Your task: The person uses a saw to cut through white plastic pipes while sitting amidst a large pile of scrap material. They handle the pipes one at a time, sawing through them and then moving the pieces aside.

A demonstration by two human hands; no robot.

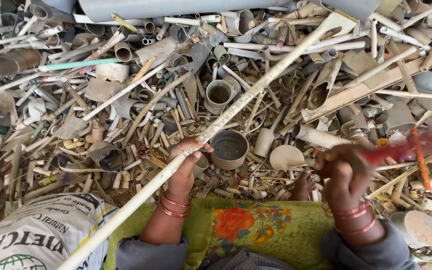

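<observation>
My left hand (pixel 185 167) is closed around a long, dirty white plastic pipe (pixel 241 102) that runs diagonally from the lower left up to the upper right over the scrap heap. My right hand (pixel 343 172) is gripping a thin red stick-like piece (pixel 418 155), blurred by motion, that points to the right. Both wrists wear red bangles. A green cloth with an orange flower print (pixel 246 227) covers my lap below the hands.
A dense heap of broken grey and cream pipe offcuts fills the ground ahead. A round pipe cap (pixel 229 148) lies just beyond my hands. A white woven sack (pixel 36 235) sits at lower left, a large grey pipe (pixel 176 7) at the top.
</observation>
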